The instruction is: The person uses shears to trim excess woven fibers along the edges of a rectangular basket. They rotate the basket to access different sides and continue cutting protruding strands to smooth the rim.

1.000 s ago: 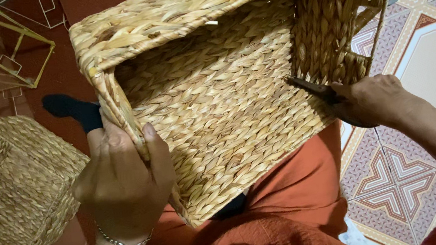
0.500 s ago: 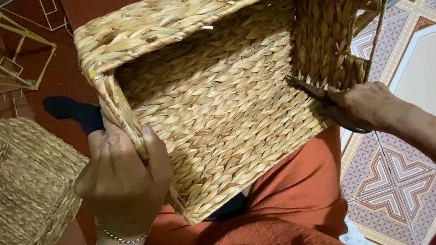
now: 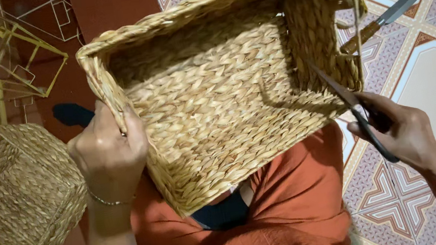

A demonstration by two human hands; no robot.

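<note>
A large rectangular woven straw basket (image 3: 215, 100) rests tilted on my lap, its opening toward me. My left hand (image 3: 109, 153) grips its left rim, thumb inside. My right hand (image 3: 401, 129) holds dark scissors (image 3: 347, 102) whose blades point up along the basket's right inner wall, near loose straw ends at the top right corner (image 3: 351, 6).
A smaller woven basket (image 3: 17, 196) sits on the floor at the left. Yellow wire frames (image 3: 6, 49) lie at the upper left. A knife with a wooden handle (image 3: 379, 22) lies on the patterned tile floor at the right. My orange-clad legs (image 3: 276, 221) are below the basket.
The basket has shifted slightly left and turned. My right hand has drawn back from the basket's right wall, and the scissors now show more fully.
</note>
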